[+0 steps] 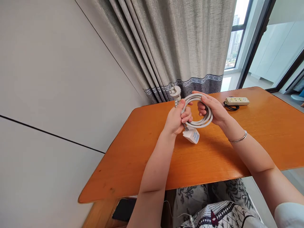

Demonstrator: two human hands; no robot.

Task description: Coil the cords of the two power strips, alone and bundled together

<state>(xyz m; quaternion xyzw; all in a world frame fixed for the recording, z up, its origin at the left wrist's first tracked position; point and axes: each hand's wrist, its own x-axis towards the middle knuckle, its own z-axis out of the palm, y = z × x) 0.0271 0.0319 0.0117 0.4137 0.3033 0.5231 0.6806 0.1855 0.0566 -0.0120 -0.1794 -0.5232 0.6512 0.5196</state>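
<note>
A white power cord (pixel 199 124), wound into a round coil of several loops, is held up over the table between both hands. My left hand (pixel 178 117) is closed round the coil's left side, its thumb on top. Above that hand the cord's white plug (pixel 175 91) sticks up with its prongs at the top. Below it hangs a white block (pixel 192 135) with a printed label, on the cord's other end. My right hand (pixel 212 107) grips the right side of the coil, thumb over the loops and fingers curled inside the ring.
On the orange wooden table (pixel 133 158), a cream power strip (pixel 237 101) with a black cord lies at the far right. Grey curtains (pixel 190 41) hang behind the table. A white panelled wall (pixel 47 79) borders the left side. A dark phone-like slab (pixel 123 209) lies below the table edge.
</note>
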